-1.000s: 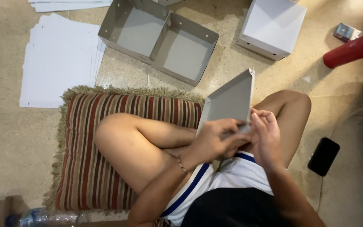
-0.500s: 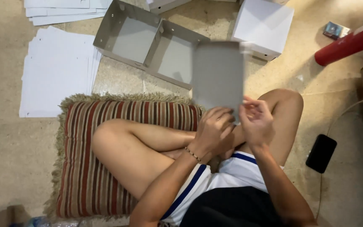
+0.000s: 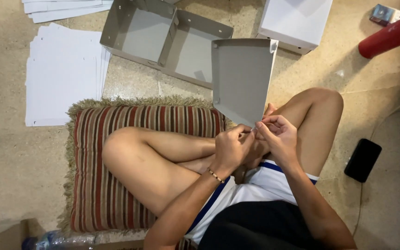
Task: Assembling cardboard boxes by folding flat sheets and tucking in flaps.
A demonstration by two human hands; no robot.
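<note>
I sit cross-legged on the floor and hold a grey cardboard box piece point(image 3: 241, 76) upright in front of my knees. Its near corner is pinched between both hands. My left hand point(image 3: 230, 147) grips the corner from the left, fingers curled, a bead bracelet on the wrist. My right hand point(image 3: 278, 135) pinches the same corner from the right, fingertips touching the cardboard edge. The piece has folded side flaps with small rivets at its corners.
A striped cushion point(image 3: 103, 185) lies under my left leg. Two open grey box halves point(image 3: 163, 39) sit ahead, a closed white box point(image 3: 297, 21) beyond them. Stacks of flat white sheets point(image 3: 63, 76) lie at left. A black phone point(image 3: 363, 159) and a red cylinder point(image 3: 390, 34) are at right.
The grey box piece has been turned from a tilted edge-on pose to face me upright, and my hands have shifted down onto its near corner.
</note>
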